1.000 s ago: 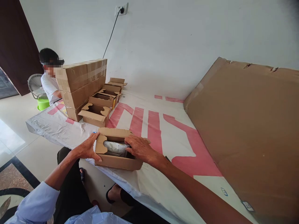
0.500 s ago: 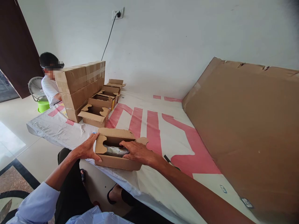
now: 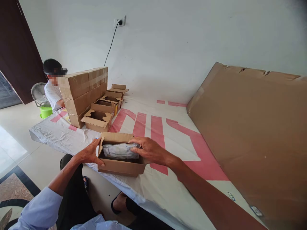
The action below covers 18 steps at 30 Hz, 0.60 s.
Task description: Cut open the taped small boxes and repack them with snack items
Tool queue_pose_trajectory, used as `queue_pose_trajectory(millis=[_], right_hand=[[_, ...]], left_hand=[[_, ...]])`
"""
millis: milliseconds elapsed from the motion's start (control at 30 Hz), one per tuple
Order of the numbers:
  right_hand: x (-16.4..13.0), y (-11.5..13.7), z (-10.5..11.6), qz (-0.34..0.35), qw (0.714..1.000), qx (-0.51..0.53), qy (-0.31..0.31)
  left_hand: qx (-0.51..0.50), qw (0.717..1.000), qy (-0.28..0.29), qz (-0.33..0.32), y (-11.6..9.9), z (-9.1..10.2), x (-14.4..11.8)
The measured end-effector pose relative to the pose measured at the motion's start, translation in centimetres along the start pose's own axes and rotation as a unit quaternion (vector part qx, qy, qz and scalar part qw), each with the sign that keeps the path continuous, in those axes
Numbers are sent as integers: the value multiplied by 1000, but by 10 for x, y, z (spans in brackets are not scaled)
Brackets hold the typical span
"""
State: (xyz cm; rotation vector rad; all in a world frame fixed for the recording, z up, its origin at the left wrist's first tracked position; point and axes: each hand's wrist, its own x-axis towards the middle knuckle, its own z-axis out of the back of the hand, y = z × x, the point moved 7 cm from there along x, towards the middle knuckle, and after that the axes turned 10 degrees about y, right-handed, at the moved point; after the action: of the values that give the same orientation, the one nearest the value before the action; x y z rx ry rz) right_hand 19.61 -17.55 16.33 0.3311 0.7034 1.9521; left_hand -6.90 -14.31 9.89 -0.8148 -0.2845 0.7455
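An open cardboard box (image 3: 120, 167) stands near the front edge of the covered table. In its mouth lies a white plastic-wrapped package (image 3: 118, 151), raised close to the rim; its contents cannot be made out. My left hand (image 3: 90, 153) grips the box's left end, thumb on the near side and fingers at the far corner. At the right end, my right hand (image 3: 147, 149) holds the package's right end between thumb and fingers.
Several open cardboard boxes (image 3: 96, 126) line up beyond, beside stacked sealed cartons (image 3: 78, 99). Another person (image 3: 52, 92) sits behind the stack near a fan (image 3: 39, 94). A large cardboard sheet (image 3: 251, 134) leans at the right, and a cord (image 3: 110, 46) hangs from a wall socket.
The package has come up from deep inside the box to near its rim, with my right hand on it. My left hand stays on the box's left end.
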Motion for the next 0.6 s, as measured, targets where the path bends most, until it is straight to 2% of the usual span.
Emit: queue_pose_trajectory(millis=[133,267,400,500,600], right_hand=[[-15,3,39,13,990,136,-44],[-18,4,65,29,972,214,-92],[-9,6,72,45,960,252,-110],[-1,11,71,56,954,276,-102],[5,19,68,71,953,282,-81]], left_hand=[[8,1000,0,12,4,0,2],[16,1000,8,-6,0,-1,5],[26,999,-6,-40,-17,6,3],[4,997,-71,-39,-33,23,-1],[-71,989,-114,-63,-53,36,-3]])
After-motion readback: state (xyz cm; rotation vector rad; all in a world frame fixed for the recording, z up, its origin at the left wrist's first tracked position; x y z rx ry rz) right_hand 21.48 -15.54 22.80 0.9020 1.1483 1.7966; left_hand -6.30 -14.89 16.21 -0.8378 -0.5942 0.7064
